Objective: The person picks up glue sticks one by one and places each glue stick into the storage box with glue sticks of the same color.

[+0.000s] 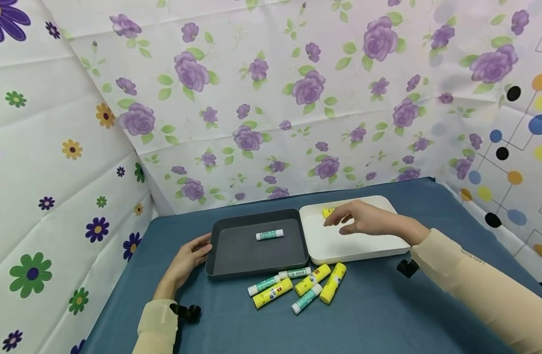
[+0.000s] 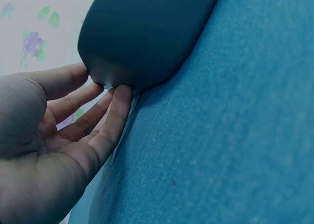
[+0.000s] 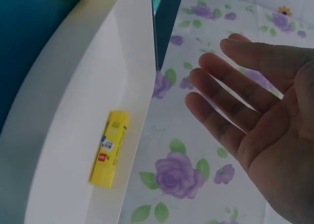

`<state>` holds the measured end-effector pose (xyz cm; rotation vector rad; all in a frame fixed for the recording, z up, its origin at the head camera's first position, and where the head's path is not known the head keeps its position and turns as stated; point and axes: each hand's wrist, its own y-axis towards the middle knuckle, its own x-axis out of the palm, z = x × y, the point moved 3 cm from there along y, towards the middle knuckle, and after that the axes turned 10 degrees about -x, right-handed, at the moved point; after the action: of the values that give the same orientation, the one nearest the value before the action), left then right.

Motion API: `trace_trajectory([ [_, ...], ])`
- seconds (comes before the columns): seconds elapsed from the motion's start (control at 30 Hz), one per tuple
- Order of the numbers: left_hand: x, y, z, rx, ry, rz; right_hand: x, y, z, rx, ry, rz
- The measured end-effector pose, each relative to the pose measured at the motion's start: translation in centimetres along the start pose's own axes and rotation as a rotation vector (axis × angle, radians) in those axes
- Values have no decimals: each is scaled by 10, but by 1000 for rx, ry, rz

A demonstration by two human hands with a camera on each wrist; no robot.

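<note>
My left hand rests its fingertips against the outer left side of a dark grey tray; in the left wrist view the fingers touch the tray's rounded corner. A green-and-white glue stick lies inside that tray. Over the white tray hovers my right hand, its fingers loosely extended and nothing held. Below it in the white tray lies a yellow glue stick, partly hidden behind the hand in the head view.
In front of the two adjoining trays, several yellow glue sticks and green-and-white glue sticks lie loosely grouped on the blue tablecloth. A floral curtain hangs behind the table, with patterned sheets at both sides.
</note>
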<state>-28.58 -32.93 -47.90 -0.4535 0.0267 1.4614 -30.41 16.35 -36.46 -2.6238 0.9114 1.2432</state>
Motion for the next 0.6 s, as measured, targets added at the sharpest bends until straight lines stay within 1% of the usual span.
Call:
trace_trajectory([
  [0.07,0,0,0,-1,-1,1,4,-3,-5,-3,16,-6],
  [0.2,2,0,1,-4,-2,3,13,-9,-12,-7,7,-19],
  [0.37,2,0,2,-4,-7,4,23,-18,-21,-52,-17,-28],
  [0.5,1,0,1,-2,-2,1,34,-25,-23,-77,-12,-47],
  [0.6,1,-1,1,8,7,-1,43,-30,-22,-69,15,-52],
])
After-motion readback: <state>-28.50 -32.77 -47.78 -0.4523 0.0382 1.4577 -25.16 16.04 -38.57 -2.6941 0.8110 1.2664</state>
